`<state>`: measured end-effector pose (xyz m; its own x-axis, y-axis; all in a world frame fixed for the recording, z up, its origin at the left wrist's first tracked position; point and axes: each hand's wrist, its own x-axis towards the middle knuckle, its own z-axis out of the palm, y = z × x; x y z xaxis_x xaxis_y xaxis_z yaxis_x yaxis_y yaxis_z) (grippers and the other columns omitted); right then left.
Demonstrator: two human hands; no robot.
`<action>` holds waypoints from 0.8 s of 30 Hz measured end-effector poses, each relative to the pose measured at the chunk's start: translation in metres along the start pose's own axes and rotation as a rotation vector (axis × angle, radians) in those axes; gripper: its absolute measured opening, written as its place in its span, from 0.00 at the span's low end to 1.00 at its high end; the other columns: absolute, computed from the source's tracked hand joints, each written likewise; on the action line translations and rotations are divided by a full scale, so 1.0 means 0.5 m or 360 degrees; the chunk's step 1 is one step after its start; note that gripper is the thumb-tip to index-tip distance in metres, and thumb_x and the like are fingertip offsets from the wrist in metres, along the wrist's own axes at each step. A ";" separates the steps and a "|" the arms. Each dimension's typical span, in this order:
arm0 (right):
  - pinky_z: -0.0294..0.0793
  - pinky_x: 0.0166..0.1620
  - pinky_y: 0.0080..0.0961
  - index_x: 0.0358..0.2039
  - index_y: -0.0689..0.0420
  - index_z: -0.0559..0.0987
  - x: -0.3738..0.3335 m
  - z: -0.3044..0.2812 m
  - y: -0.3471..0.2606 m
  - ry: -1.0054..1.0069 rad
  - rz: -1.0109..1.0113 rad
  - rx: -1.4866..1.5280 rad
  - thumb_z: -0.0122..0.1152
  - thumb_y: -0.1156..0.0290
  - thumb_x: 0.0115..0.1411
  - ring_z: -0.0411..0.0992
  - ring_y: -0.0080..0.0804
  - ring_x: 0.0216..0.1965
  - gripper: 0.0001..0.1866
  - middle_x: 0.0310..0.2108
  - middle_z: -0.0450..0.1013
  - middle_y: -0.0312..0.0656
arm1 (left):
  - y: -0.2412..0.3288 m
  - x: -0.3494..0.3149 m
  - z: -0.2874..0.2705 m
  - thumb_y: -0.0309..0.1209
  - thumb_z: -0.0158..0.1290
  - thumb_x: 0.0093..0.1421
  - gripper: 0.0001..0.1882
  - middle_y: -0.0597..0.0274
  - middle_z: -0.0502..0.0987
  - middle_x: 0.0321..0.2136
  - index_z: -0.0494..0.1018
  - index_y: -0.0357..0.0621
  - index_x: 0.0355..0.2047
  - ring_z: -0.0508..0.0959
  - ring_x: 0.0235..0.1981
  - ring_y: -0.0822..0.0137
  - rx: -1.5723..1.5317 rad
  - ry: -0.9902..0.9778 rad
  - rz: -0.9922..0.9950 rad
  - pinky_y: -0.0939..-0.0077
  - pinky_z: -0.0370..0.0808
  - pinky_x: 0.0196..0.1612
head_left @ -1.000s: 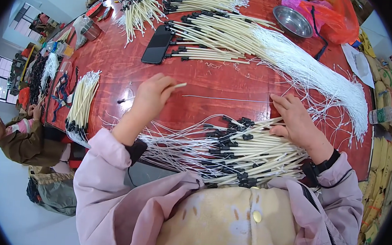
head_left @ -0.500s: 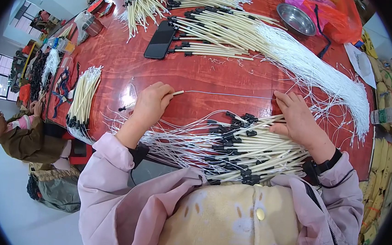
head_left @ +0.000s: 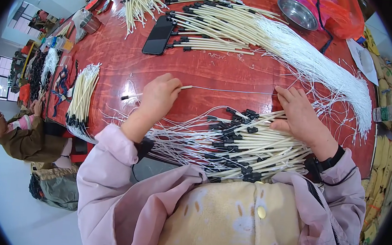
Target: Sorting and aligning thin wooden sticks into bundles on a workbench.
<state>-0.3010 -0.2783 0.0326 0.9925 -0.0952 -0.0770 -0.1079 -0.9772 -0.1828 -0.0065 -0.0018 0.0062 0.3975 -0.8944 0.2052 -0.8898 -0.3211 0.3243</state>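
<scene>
My left hand (head_left: 160,94) is closed around a thin cream tube (head_left: 187,87), held roughly level above the table. Its black end piece (head_left: 124,98) shows left of the hand. From the tube's right end a thin white string (head_left: 235,91) runs taut to my right hand (head_left: 300,117), whose fingertips hold it; how they grip it is partly hidden. The right thumb lies apart, over a pile of cream tubes with black ends (head_left: 267,149). White strings (head_left: 176,144) from this pile spread leftward beneath my left forearm.
Beyond my hands lie a black phone (head_left: 159,36) and more tubes (head_left: 227,23) with a long white string bundle (head_left: 320,68). A metal bowl (head_left: 298,13) stands far right. A tied tube bundle (head_left: 83,93) lies left. Another person (head_left: 25,132) sits at the left edge.
My left hand has shifted slightly right and away from me with the tube. More of the tube shows on both sides of the hand, and the visible string is shorter.
</scene>
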 end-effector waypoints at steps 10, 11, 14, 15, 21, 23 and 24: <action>0.57 0.67 0.46 0.59 0.77 0.67 0.054 0.021 -0.022 0.0078 -0.0339 0.0003 0.51 0.33 0.58 0.60 0.56 0.62 0.53 0.70 0.56 0.58 | 0.224 0.173 0.130 0.29 0.56 0.55 0.06 0.59 0.80 0.35 0.80 0.45 0.33 0.81 0.41 0.57 0.0255 -0.0252 0.0569 0.58 0.77 0.42; 0.57 0.67 0.46 0.59 0.77 0.67 0.057 0.025 -0.010 0.0078 -0.0332 -0.0001 0.51 0.33 0.58 0.60 0.56 0.62 0.53 0.70 0.56 0.58 | 0.236 0.165 0.129 0.30 0.56 0.56 0.07 0.58 0.80 0.36 0.79 0.44 0.35 0.81 0.42 0.57 0.0202 -0.0261 0.0576 0.58 0.76 0.43; 0.58 0.66 0.46 0.62 0.72 0.67 0.059 0.040 0.036 0.0368 -0.0246 0.0134 0.59 0.42 0.60 0.61 0.54 0.63 0.45 0.68 0.59 0.54 | 0.236 0.140 0.078 0.32 0.57 0.57 0.10 0.58 0.78 0.39 0.77 0.45 0.38 0.79 0.45 0.57 0.0174 -0.0168 0.0515 0.57 0.74 0.45; 0.58 0.66 0.46 0.62 0.72 0.67 0.063 0.041 0.045 0.0366 -0.0225 0.0139 0.59 0.42 0.60 0.61 0.54 0.63 0.45 0.68 0.59 0.54 | 0.217 0.132 0.057 0.33 0.58 0.57 0.11 0.58 0.77 0.40 0.76 0.45 0.40 0.78 0.46 0.57 0.0199 -0.0050 0.0450 0.56 0.72 0.45; 0.65 0.58 0.40 0.47 0.62 0.77 0.124 0.042 0.013 0.0415 -0.0226 0.0117 0.66 0.62 0.57 0.67 0.44 0.55 0.22 0.53 0.71 0.46 | 0.052 0.062 0.017 0.37 0.62 0.58 0.12 0.55 0.78 0.34 0.75 0.44 0.37 0.79 0.39 0.51 0.0556 0.0082 -0.0069 0.54 0.73 0.41; 0.66 0.55 0.39 0.42 0.61 0.79 0.145 0.052 0.005 0.0428 -0.0246 0.0097 0.67 0.66 0.55 0.69 0.42 0.52 0.16 0.48 0.74 0.44 | 0.024 0.062 0.028 0.36 0.62 0.57 0.13 0.52 0.77 0.31 0.77 0.42 0.38 0.79 0.36 0.46 0.0528 -0.0012 -0.0071 0.52 0.73 0.39; 0.66 0.53 0.39 0.38 0.59 0.78 0.158 0.052 0.000 0.0442 -0.0290 -0.0002 0.66 0.68 0.54 0.69 0.41 0.49 0.12 0.44 0.74 0.43 | 0.021 0.058 0.029 0.36 0.61 0.58 0.11 0.51 0.78 0.30 0.76 0.42 0.36 0.80 0.35 0.47 0.0426 0.0057 -0.0079 0.53 0.74 0.39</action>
<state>-0.2241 -0.2808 0.0010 0.9733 0.0336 0.2269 0.0730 -0.9831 -0.1679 -0.0077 -0.0358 0.0023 0.4453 -0.8655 0.2292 -0.8948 -0.4392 0.0802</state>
